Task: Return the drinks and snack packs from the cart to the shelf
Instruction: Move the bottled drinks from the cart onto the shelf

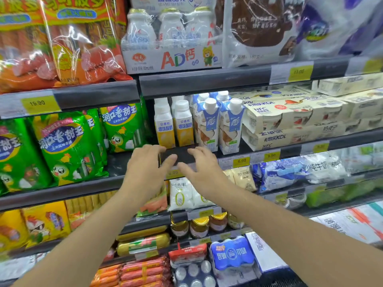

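Note:
Two white and yellow yogurt drink bottles (173,124) stand upright at the front of the middle shelf, beside blue and white coconut drink cartons (219,126). My left hand (148,164) and my right hand (200,166) hover side by side just below and in front of those bottles, at the dark shelf edge (180,156). Both hands have their fingers spread and hold nothing. No cart is in view.
Green corn sausage packs (68,146) fill the shelf to the left. Cream yogurt cup boxes (294,121) are stacked to the right. An AD calcium milk multipack (172,44) sits on the shelf above. Jars, sausages and milk bags fill the lower shelves.

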Demonstrator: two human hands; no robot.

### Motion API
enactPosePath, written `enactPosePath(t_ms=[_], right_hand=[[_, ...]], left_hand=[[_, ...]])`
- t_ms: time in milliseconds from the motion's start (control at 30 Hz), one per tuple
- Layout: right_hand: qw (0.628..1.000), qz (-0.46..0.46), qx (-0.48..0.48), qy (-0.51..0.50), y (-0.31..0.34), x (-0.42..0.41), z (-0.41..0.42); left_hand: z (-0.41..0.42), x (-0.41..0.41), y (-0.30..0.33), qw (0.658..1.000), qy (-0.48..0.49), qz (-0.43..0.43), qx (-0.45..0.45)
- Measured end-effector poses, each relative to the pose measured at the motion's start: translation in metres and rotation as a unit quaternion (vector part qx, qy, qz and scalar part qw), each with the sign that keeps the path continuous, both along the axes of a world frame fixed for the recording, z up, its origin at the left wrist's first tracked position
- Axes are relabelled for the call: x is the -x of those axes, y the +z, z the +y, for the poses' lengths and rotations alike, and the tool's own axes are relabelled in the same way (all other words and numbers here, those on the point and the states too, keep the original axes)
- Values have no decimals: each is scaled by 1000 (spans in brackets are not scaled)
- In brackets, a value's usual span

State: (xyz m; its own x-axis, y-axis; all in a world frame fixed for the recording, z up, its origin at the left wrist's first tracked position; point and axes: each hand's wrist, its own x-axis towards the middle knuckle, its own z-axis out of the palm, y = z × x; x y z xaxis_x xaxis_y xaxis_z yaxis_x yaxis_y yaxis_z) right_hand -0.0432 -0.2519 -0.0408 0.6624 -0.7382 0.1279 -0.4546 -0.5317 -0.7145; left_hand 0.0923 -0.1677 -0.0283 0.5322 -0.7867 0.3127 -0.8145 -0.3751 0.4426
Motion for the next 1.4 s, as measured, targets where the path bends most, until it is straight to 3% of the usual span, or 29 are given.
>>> enactPosePath(t_ms=[133,267,400,567,733,900,1167,1400], right_hand=[[999,36,26,-24,-9,85,-9],[990,88,52,-101,-16,194,-35],[968,147,19,-204,-28,346,-49],[929,195,-48,-311,-36,517,-37],[885,190,-42,-423,-46,650,-24],[834,240,-69,-491,-66,746,-18],[754,307,-99,-573,-99,862,-60],[695,303,-156,-633,-128,935,-116]], left_hand=[[-5,63,-5,989,-54,-79,-115],[-36,148,-13,974,-134,-72,-168],[-82,272,-26,948,-224,-73,-212],[-126,426,-35,913,-335,-55,-229],[-166,556,-44,863,-431,-135,-227],[-205,672,-61,805,-500,-233,-217],[-291,812,-97,735,-589,-264,-207],[-384,892,-125,675,-634,-292,-238]])
